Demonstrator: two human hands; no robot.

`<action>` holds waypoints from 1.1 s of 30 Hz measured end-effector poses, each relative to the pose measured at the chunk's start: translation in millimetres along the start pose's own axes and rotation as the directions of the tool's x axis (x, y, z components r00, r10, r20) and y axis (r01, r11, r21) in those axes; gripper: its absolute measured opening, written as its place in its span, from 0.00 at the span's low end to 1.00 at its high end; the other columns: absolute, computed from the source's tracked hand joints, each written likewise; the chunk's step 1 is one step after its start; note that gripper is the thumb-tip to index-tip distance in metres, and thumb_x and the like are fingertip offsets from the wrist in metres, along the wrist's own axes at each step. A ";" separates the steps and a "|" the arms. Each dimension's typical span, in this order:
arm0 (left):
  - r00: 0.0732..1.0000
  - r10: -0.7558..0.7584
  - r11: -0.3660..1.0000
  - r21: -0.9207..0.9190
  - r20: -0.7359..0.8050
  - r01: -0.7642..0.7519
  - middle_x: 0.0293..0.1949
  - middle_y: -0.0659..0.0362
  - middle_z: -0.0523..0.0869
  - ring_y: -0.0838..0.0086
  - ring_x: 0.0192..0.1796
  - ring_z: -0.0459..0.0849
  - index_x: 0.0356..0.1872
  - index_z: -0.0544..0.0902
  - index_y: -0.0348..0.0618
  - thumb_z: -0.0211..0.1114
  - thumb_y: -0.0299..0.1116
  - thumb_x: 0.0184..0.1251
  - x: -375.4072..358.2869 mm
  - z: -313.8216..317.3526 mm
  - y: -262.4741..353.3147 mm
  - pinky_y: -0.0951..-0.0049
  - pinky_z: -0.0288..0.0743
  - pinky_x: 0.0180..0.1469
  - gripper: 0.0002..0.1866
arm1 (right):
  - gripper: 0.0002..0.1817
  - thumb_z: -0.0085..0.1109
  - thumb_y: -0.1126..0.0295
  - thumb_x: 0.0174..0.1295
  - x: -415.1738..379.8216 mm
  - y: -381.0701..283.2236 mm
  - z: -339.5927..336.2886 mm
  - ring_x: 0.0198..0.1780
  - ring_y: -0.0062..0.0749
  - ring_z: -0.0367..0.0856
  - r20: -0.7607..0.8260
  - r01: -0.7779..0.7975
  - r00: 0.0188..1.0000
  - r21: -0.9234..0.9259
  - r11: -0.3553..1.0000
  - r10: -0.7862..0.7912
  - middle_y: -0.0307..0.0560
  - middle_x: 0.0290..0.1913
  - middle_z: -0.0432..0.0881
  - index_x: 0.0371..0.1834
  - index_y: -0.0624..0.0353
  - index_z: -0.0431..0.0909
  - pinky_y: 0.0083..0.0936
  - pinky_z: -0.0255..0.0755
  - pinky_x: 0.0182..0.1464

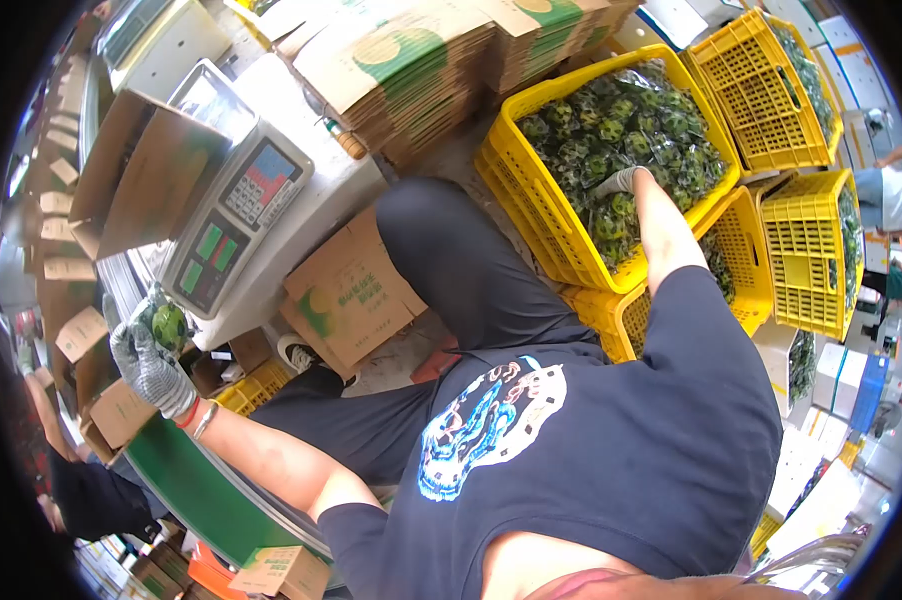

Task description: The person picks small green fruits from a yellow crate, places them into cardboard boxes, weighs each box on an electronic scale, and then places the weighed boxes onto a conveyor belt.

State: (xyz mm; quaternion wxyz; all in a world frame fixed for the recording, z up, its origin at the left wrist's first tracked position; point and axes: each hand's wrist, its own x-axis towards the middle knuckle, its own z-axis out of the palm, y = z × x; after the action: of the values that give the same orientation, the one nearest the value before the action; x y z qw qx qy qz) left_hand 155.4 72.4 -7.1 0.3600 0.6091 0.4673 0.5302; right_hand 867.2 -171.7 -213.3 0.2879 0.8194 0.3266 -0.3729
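My left hand (153,368), in a grey striped glove, grips a green fruit (169,327) that seems wrapped in clear plastic. It is beside the lower end of a scale (233,205), and an open cardboard box (156,175) stands on the scale. My gloved right hand (619,184) reaches into a yellow crate (541,215) full of green fruit in clear bags (661,125). Its fingers rest among the bags and are too hidden to tell whether they hold one.
Flattened printed cartons (411,80) are stacked behind the crate. More yellow crates (761,90) stand at the right. A printed carton (356,285) lies near my legs. A green conveyor belt (201,490) runs at the lower left, where another person (96,500) is present.
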 end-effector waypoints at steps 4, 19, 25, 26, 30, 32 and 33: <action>0.996 -0.062 0.987 -0.148 -0.058 0.053 0.69 0.52 0.62 0.62 0.56 0.78 0.41 0.74 0.31 0.50 0.25 0.71 -0.5 6.4 0.1 0.62 0.76 0.57 0.07 | 0.31 0.65 0.57 0.52 8.8 -14.7 0.0 0.49 0.37 0.78 -0.032 -0.002 0.999 -0.030 1.000 0.001 0.49 0.51 0.81 0.59 0.60 0.72 0.32 0.71 0.52; 0.979 0.183 0.954 -0.225 -0.084 -0.198 0.33 0.64 0.80 0.82 0.35 0.76 0.37 0.79 0.39 0.64 0.24 0.63 28.7 5.1 29.6 0.80 0.71 0.40 0.04 | 0.37 0.66 0.79 0.49 -163.6 -33.7 -59.4 0.49 0.33 0.78 -0.816 0.782 0.547 0.417 0.464 -0.189 0.47 0.54 0.75 0.65 0.59 0.61 0.27 0.74 0.54; 0.980 0.182 0.976 0.102 0.078 -0.190 0.39 0.58 0.82 0.79 0.36 0.76 0.35 0.77 0.37 0.64 0.22 0.61 50.4 17.9 17.2 0.79 0.72 0.42 0.04 | 0.37 0.67 0.73 0.50 -338.2 -256.0 -187.5 0.52 0.30 0.79 -0.789 0.990 0.025 -0.066 0.125 -0.614 0.50 0.58 0.74 0.66 0.57 0.62 0.25 0.75 0.51; 0.974 0.204 0.969 0.119 0.096 -0.215 0.47 0.53 0.81 0.78 0.38 0.78 0.33 0.78 0.36 0.64 0.21 0.59 52.1 23.0 16.8 0.79 0.72 0.44 0.04 | 0.38 0.68 0.70 0.48 -342.8 -292.3 -205.0 0.46 0.32 0.82 -0.761 0.899 -0.331 -0.434 0.058 -0.557 0.50 0.52 0.79 0.65 0.54 0.63 0.28 0.77 0.47; 0.952 0.287 0.934 0.190 0.104 -0.302 0.65 0.44 0.69 0.66 0.61 0.74 0.32 0.79 0.35 0.66 0.18 0.50 63.9 37.5 13.1 0.73 0.68 0.58 0.07 | 0.40 0.68 0.59 0.48 -404.2 -406.9 -243.1 0.47 0.46 0.80 -0.732 0.896 -0.341 -0.442 0.032 -0.590 0.59 0.44 0.80 0.64 0.58 0.62 0.34 0.74 0.50; 0.948 0.299 0.931 0.186 0.105 -0.314 0.65 0.47 0.69 0.66 0.57 0.73 0.32 0.79 0.34 0.66 0.18 0.50 63.2 41.1 18.4 0.72 0.67 0.57 0.07 | 0.35 0.68 0.61 0.49 -407.3 -439.3 -262.8 0.46 0.47 0.80 -0.675 0.814 -0.406 -0.573 0.092 -0.616 0.59 0.45 0.80 0.60 0.60 0.66 0.33 0.74 0.50; 0.946 0.306 0.929 0.184 0.106 -0.321 0.65 0.48 0.70 0.66 0.55 0.72 0.32 0.79 0.34 0.65 0.18 0.51 62.8 43.0 21.2 0.72 0.67 0.56 0.07 | 0.32 0.67 0.63 0.51 -402.6 -451.6 -261.1 0.45 0.44 0.80 -0.671 0.760 -0.460 -0.636 0.132 -0.582 0.57 0.44 0.80 0.59 0.60 0.67 0.32 0.75 0.49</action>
State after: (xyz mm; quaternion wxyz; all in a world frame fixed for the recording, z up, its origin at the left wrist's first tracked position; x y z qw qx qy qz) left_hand 201.7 128.2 24.4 0.2256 0.7283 0.4007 0.5081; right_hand 434.2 166.5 150.7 -0.3420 0.4355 0.8315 0.0448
